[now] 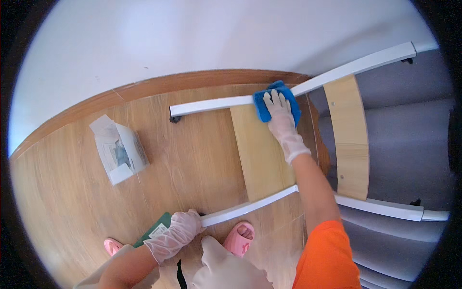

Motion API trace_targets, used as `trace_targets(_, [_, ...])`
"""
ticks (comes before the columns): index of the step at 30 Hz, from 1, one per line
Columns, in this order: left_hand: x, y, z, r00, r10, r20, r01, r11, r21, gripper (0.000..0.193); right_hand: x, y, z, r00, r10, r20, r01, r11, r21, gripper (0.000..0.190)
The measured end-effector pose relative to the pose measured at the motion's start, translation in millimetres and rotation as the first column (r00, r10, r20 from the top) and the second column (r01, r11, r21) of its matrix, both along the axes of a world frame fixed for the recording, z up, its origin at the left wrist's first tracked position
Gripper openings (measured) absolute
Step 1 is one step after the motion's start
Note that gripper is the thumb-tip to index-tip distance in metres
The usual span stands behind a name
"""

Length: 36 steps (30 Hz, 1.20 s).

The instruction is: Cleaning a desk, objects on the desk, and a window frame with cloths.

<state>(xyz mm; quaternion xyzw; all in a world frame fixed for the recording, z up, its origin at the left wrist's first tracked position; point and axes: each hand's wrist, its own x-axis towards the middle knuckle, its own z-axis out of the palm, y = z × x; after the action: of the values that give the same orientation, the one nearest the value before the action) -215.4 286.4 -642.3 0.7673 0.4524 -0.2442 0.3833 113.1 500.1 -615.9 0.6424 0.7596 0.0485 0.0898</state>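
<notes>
A white metal frame (213, 104) with pale wooden boards lies before me; one wide board (267, 155) joins its two rails. My right hand (280, 112), in a thin whitish glove, presses a blue cloth (262, 108) onto the far rail where that board meets it. At the lower rail's near end, my left hand (187, 225) is gloved too and closed around the white tube. A narrower board (348, 144) with two screw holes or fittings spans the rails at the right. Black casters or feet (175, 119) sit at the rail ends.
An open white box (121, 153) with dark contents stands on the wood floor at left. A green item (151, 231) with a label lies beside my left wrist. A wall with a brown skirting board (144, 90) runs behind; grey fabric (404, 144) is at right. Pink slippers (239, 240) are below.
</notes>
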Motion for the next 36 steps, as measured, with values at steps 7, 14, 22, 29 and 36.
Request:
trace_targets(7, [18.5, 12.6, -1.4, 0.978, -0.045, -0.203, 0.017, 0.990, -0.139, 0.053, 93.9, -42.5, -19.5, 0.720, -0.596, -0.356, 0.581, 0.798, -0.161, 0.060])
trace_targets(14, [6.9, 11.4, 10.7, 0.980, -0.155, -0.123, 0.154, 0.988, -0.013, 0.054, -65.7, -72.6, -41.1, 0.933, 0.013, -0.359, 0.067, 0.975, 0.211, 0.048])
trace_targets(22, [16.4, 15.9, 21.3, 0.952, -0.240, -0.189, 0.238, 0.971, -0.033, 0.052, -16.8, -198.5, -16.6, 0.942, -0.234, -0.242, 0.234, 0.972, -0.027, 0.046])
trace_targets(29, [5.7, 16.9, 17.6, 0.953, -0.281, -0.112, 0.289, 0.955, 0.063, 0.056, -70.1, -213.8, -5.5, 0.974, -0.206, -0.096, 0.217, 0.969, 0.115, 0.051])
trace_targets(36, [30.1, 40.7, 52.0, 0.905, -0.375, -0.201, 0.347, 0.924, -0.163, 0.066, -104.7, -260.6, 57.8, 0.021, -0.454, -0.891, 0.003, 0.891, -0.454, 0.059])
